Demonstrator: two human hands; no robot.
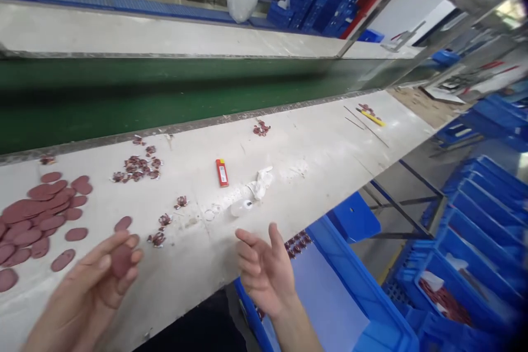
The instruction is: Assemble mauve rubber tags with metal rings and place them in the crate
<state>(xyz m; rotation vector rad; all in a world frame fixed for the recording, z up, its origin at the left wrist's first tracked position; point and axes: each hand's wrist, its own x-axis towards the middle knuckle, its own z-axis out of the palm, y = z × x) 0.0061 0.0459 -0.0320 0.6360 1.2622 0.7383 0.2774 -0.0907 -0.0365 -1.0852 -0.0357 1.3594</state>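
Note:
Between the thumb and fingers of my left hand (93, 280) is a reddish-brown oval disc (121, 261). A loose disc (123, 224) lies just beyond those fingertips, and a pile of similar discs (37, 209) spreads over the white bench at the left. My right hand (264, 272) hovers over the bench's front edge, palm turned sideways, fingers apart and nothing in it. Nearest to it are a small translucent bottle (241, 208) and a crumpled white tissue (262, 182). Small brown-and-white pieces (157, 238) sit on the bench between the hands.
A cluster of small brown pieces (138, 168) and a red lighter (221, 172) lie on the bench (313, 176). Farther right is a yellow cutter (371, 116) beside thin rods. A blue crate (350, 280) stands below the front edge. Behind the bench runs a green belt (165, 88).

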